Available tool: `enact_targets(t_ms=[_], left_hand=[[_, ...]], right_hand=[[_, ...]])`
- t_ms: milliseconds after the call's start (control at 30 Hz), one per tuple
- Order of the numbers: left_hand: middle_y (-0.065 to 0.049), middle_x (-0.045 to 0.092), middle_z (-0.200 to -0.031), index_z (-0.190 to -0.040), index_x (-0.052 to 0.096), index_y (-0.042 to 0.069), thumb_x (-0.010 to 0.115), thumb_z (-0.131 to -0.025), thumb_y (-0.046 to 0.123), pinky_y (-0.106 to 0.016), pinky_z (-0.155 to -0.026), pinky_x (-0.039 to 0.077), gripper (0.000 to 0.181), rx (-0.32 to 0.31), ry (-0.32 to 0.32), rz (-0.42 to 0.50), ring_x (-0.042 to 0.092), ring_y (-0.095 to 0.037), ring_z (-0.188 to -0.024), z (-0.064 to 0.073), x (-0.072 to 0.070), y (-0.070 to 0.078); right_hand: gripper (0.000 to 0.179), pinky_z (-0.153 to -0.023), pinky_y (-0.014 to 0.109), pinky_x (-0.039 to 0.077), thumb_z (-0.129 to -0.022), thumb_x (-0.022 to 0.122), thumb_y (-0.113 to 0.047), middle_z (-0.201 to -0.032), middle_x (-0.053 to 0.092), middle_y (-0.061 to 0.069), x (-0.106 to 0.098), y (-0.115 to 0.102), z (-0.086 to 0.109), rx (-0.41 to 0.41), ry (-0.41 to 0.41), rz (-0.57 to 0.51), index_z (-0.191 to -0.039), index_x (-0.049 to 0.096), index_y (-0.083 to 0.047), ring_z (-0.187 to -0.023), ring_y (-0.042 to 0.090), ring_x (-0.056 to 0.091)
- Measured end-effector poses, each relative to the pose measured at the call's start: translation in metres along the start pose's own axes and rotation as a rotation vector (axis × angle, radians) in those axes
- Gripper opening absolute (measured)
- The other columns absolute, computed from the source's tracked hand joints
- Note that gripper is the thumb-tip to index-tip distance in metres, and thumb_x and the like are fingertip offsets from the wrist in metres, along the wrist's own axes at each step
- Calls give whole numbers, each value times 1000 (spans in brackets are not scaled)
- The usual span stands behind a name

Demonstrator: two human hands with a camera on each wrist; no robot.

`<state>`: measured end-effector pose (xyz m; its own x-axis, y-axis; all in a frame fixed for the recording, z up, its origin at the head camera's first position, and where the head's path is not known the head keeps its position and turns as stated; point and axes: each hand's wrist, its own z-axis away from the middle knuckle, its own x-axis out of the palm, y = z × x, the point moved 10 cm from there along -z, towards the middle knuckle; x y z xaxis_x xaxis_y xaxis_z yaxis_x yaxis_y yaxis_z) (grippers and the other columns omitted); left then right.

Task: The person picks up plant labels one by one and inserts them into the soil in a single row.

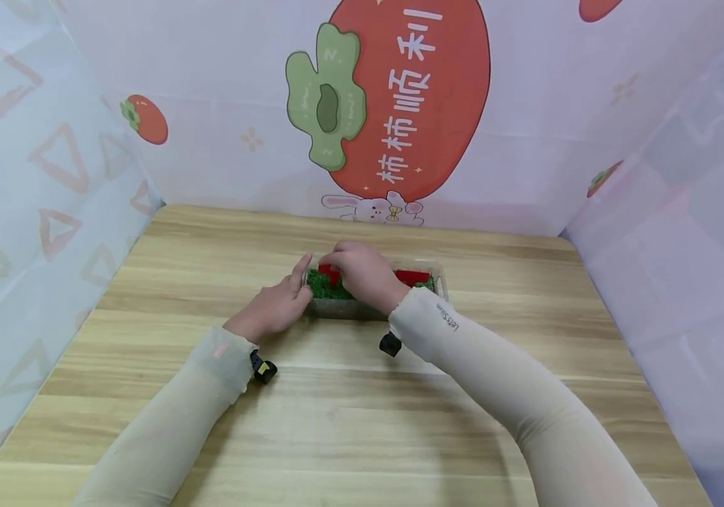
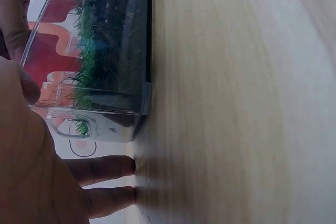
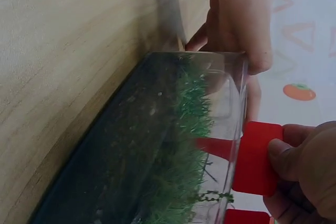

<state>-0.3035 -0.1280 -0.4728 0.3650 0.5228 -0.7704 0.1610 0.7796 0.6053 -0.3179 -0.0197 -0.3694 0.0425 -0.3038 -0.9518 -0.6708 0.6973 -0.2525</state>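
A clear plastic box (image 1: 336, 308) stands on the table, holding dark soil and green grass (image 1: 322, 286). My right hand (image 1: 365, 271) pinches the broad end of a red plant label (image 3: 257, 156) between thumb and fingers. The label's narrow stem reaches inside the box toward the grass; whether its tip is in the soil I cannot tell. At the box's left end, my left hand (image 1: 276, 303) has its thumb on the rim, and two straight fingers (image 2: 107, 169) touch the tabletop outside. Another red piece (image 1: 414, 277) shows at the box's right side, partly hidden by my right hand.
The wooden table (image 1: 311, 422) stretches around the box, with a printed cloth wall (image 1: 222, 141) behind it and more cloth on both sides. A small dark green sprig (image 3: 212, 198) pokes out near the box rim.
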Motion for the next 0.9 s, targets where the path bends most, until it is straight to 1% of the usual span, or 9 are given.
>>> enact_targets(t_ms=[67, 333, 467, 533, 733, 900], left_hand=[[-15, 21, -165, -158, -18, 39, 17, -106, 46, -72, -115, 13, 63, 1, -4, 6, 32, -41, -146, 0, 1, 0], [-16, 22, -165, -158, -18, 38, 17, -106, 46, -73, -114, 12, 63, 2, -7, 1, 32, -43, -146, 1, 0, 0], [-16, 22, -165, -158, -18, 38, 17, -106, 46, -73, -114, 14, 64, -2, -5, -5, 32, -42, -146, 0, 0, -1], [-17, 23, -164, -158, -17, 38, 18, -105, 45, -71, -115, 17, 64, -4, -2, -9, 33, -43, -145, -1, -2, -2], [-17, 22, -165, -158, -17, 38, 19, -106, 44, -72, -114, 17, 64, 1, -9, 3, 32, -43, -145, -4, -2, -2], [-15, 19, -166, -157, -19, 40, 18, -105, 46, -70, -115, 18, 64, -1, -22, 4, 30, -41, -147, -5, 0, -5]], right_hand=[[32, -92, 29, 56, -94, 64, -2, -108, 73, 0, 1, 0, -1, -6, 3, 1, -120, 76, -17, -97, 14, 66], [33, -95, 29, 54, -92, 69, -3, -111, 74, -1, 4, 2, -1, 0, -4, 9, -120, 76, -19, -99, 13, 66], [34, -94, 26, 54, -92, 70, -6, -110, 72, -1, 5, 0, -2, -14, -8, 34, -122, 75, -20, -97, 12, 64], [33, -93, 26, 55, -92, 70, -7, -109, 71, 0, 3, -1, -3, -28, -2, 30, -122, 74, -19, -96, 13, 63], [32, -92, 27, 55, -91, 72, -5, -111, 69, 4, -12, 0, 2, -53, 58, -14, -122, 73, -12, -99, 17, 63], [30, -90, 29, 56, -91, 71, -3, -111, 69, 3, -26, 8, 14, -56, 102, -34, -120, 74, -13, -100, 17, 64]])
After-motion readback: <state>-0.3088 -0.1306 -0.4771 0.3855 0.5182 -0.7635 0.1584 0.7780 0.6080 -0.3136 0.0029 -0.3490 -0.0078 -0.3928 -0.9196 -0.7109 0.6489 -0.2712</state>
